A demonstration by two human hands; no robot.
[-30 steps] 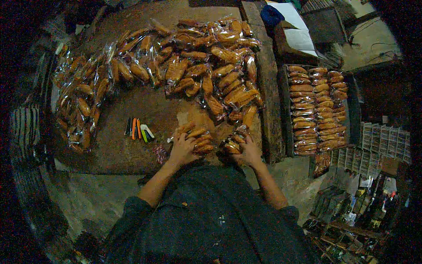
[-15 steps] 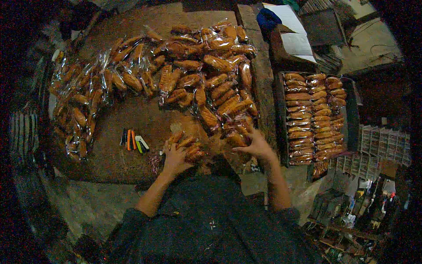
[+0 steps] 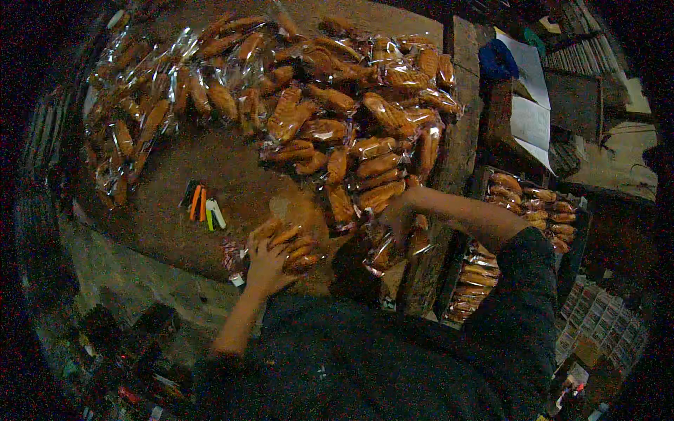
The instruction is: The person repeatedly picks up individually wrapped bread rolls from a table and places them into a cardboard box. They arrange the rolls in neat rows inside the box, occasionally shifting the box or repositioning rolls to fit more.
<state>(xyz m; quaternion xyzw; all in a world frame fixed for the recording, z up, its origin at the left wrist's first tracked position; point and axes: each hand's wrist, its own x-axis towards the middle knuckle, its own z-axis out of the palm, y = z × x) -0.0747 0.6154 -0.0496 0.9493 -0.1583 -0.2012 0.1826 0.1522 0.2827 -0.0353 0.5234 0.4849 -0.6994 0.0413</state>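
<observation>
My left hand [image 3: 265, 268] bends around the left end of a small row of golden-brown bread rolls [image 3: 302, 252] at the table's near edge, thumb on the near side. Whether film covers these rolls is hard to see. To the right, my right hand [image 3: 397, 212] reaches over clear-wrapped bread [image 3: 381, 256] at the near end of a pile. Shadow and blur hide its fingers, so its hold cannot be made out. Beyond both hands spreads a large heap of bread packs [image 3: 326, 130] in shiny clear film.
On the wooden table [image 3: 203, 158] lie orange, white, green and black slim pieces [image 3: 203, 205] beside my left hand. Right of the table is a tray [image 3: 449, 295] with rows of wrapped bread, partly behind my right arm. An open notebook [image 3: 531, 126] lies at far right.
My view has turned, so the tray sits lower right. My right arm has swung across, elbow out over the tray. My left hand remains at the bread rolls.
</observation>
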